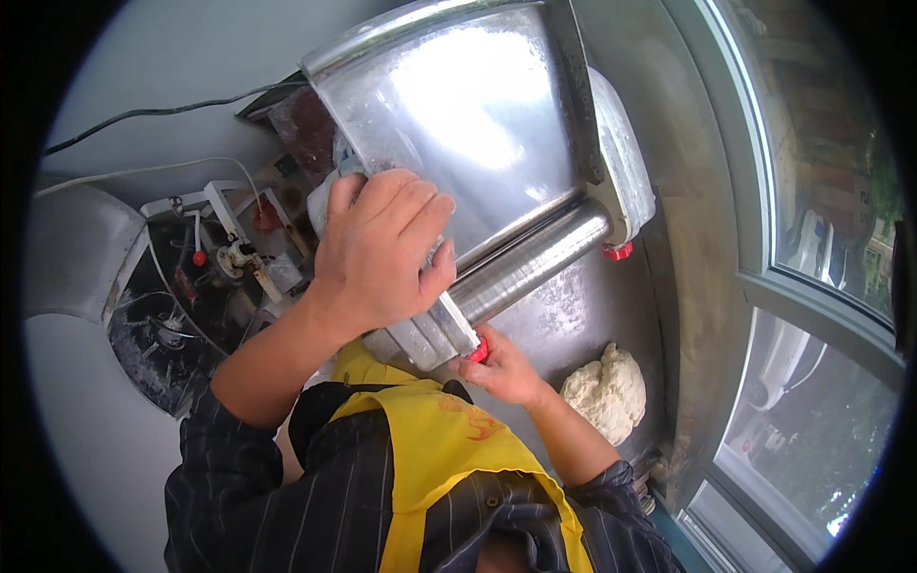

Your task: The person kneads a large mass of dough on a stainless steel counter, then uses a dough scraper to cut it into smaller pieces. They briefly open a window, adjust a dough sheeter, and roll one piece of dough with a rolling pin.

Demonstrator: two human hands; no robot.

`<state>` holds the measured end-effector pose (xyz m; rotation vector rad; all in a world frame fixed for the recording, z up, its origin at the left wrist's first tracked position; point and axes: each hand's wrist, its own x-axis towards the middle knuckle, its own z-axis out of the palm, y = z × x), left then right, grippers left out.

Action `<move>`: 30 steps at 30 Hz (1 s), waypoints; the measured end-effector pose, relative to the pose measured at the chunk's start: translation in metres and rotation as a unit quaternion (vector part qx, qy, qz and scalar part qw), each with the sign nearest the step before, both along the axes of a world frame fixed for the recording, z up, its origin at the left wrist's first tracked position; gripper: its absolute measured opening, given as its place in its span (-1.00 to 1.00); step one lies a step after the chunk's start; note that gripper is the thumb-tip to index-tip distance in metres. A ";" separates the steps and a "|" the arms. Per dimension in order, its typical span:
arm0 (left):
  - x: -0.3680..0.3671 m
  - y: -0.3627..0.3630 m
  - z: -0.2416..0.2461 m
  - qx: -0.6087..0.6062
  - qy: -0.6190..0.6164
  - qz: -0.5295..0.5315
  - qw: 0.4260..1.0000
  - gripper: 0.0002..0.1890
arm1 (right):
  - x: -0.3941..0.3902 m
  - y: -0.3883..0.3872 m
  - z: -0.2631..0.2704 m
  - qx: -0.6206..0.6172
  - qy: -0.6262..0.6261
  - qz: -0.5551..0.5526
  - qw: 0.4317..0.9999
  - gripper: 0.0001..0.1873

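Observation:
A stainless-steel dough roller machine (494, 129) stands before me, with a polished steel roller (537, 258) below its sloping feed tray. My left hand (387, 243) is curled over the machine's near-side housing (423, 344); what lies under the palm is hidden. Lower down, my right hand (505, 369) has its thumb and fingers around a red knob (478, 349) at the end of that housing. A rough lump of pale dough (607, 394) rests on the metal worktop (566, 308), to the right of my right forearm.
On the far side the machine has another red knob (617, 251). Left of it stands a floury machine with a dark round bowl (165, 336) and a red-tipped lever (198, 256). A dark cable (172, 111) crosses the wall. Windows (824, 308) line the right side.

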<state>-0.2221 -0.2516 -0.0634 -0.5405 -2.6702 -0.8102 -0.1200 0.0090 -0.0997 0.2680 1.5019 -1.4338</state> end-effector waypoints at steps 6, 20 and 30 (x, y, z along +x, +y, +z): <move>-0.003 -0.003 -0.002 -0.004 -0.002 0.000 1.000 -0.60 | 0.002 0.006 -0.011 0.018 0.012 0.024 0.999 -0.53; -0.001 -0.002 -0.002 -0.014 0.002 -0.005 1.000 -0.59 | -0.002 0.001 -0.006 0.025 0.088 0.042 0.995 -0.46; -0.003 0.005 0.004 -0.034 0.020 -0.017 0.999 -0.65 | 0.018 -0.010 -0.008 0.162 0.283 0.063 0.943 -0.43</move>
